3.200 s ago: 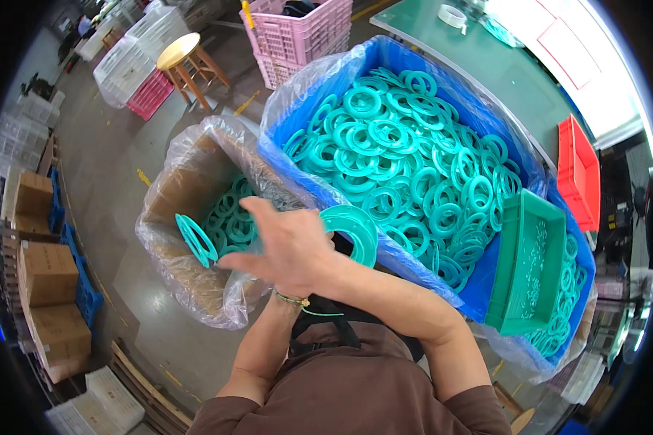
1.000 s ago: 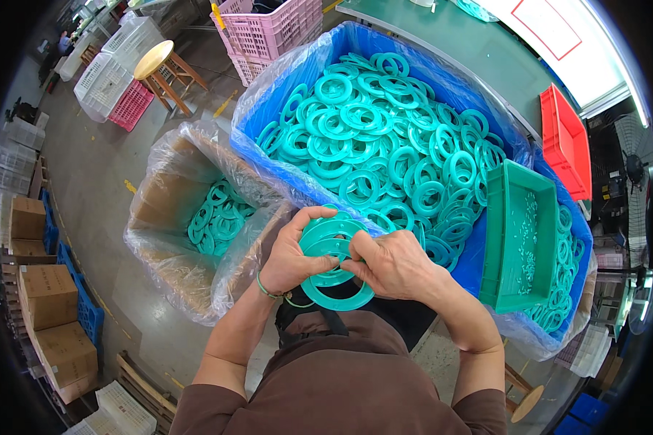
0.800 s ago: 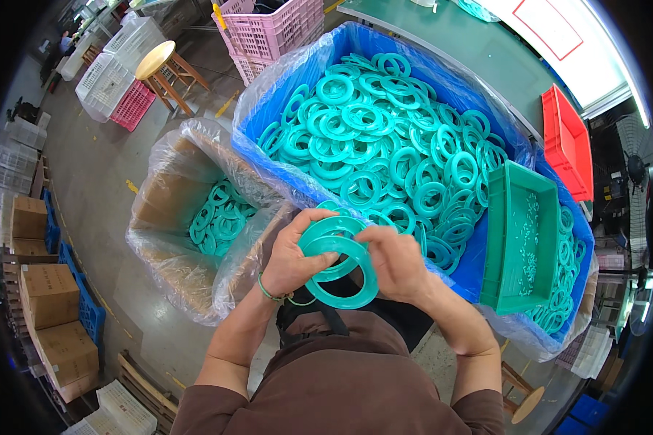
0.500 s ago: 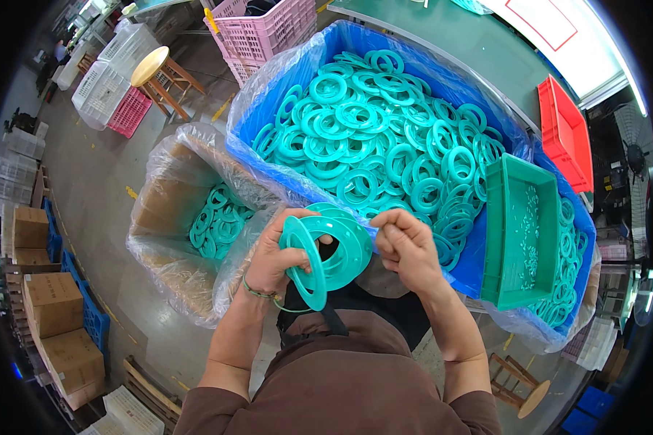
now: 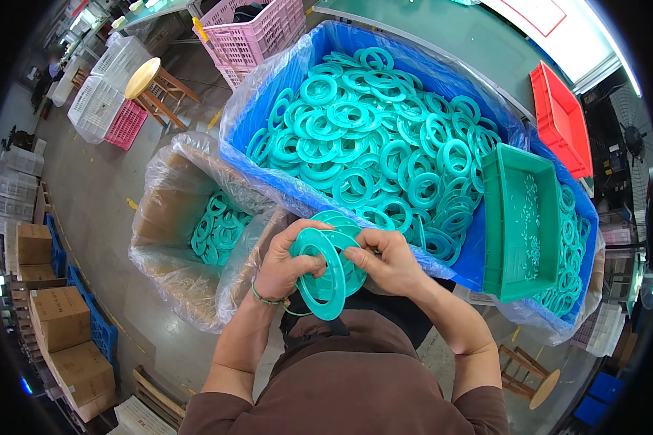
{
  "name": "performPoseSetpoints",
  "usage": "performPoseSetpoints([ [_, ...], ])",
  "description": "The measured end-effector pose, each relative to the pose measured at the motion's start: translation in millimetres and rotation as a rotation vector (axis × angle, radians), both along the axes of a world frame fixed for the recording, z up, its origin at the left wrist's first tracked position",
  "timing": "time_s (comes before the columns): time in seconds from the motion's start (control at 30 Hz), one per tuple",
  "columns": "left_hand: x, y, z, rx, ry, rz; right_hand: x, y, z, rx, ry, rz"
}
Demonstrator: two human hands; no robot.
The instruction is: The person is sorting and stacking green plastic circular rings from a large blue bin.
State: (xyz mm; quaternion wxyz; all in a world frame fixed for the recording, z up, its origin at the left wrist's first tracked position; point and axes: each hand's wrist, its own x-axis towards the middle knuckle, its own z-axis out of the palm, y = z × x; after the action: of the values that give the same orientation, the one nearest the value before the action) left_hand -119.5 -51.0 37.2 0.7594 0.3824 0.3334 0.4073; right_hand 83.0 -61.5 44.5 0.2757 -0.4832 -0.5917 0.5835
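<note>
My left hand (image 5: pixel 286 262) is closed round several teal plastic rings (image 5: pixel 322 296), its thumb through the opening of the front one. They stand tilted and fanned above my lap. My right hand (image 5: pixel 390 262) is at the right side of the same rings, thumb and forefinger pinching at a rim; whether a small bit is also between the fingertips is hidden. Just beyond, a big blue-lined bin (image 5: pixel 268 168) holds a heap of matching loose rings (image 5: pixel 352 114). A green tray (image 5: pixel 503 239) with small pale bits (image 5: pixel 532 228) scattered in it rests on the bin's right part.
Left of my hands stands a plastic-lined cardboard box (image 5: pixel 159 199) with more rings at its bottom. A red crate (image 5: pixel 561 119) sits at the far right by a green table (image 5: pixel 442 32). Pink crates (image 5: pixel 257 36), wooden stools (image 5: pixel 146 76) and stacked cartons (image 5: pixel 58 319) stand around.
My right hand has come left and down from beside the rings onto their rim. The left hand has brought the rings slightly right, turning them more upright.
</note>
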Motion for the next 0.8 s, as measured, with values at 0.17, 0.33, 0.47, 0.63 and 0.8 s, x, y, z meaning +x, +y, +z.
performPoseSetpoints([
  [0.17,1.1,5.9,6.4,-0.235,-0.111,0.035,-3.3,0.4,6.2,0.734,-0.159,-0.02],
  [0.33,0.4,5.8,3.4,-0.105,0.043,-0.073,7.0,2.3,8.2,0.647,-0.352,0.17],
  [0.47,3.3,4.6,-3.6,-0.128,-0.038,-0.03,1.9,-2.4,-2.9,0.65,-0.149,-0.05],
  [0.63,-2.0,4.8,-11.3,-0.21,-0.336,0.052,10.3,-2.3,-3.2,0.132,0.593,-0.405],
  [0.8,-7.5,7.7,-2.3,-0.166,-0.367,0.041,13.2,-0.6,-1.1,-0.324,0.641,-0.373],
])
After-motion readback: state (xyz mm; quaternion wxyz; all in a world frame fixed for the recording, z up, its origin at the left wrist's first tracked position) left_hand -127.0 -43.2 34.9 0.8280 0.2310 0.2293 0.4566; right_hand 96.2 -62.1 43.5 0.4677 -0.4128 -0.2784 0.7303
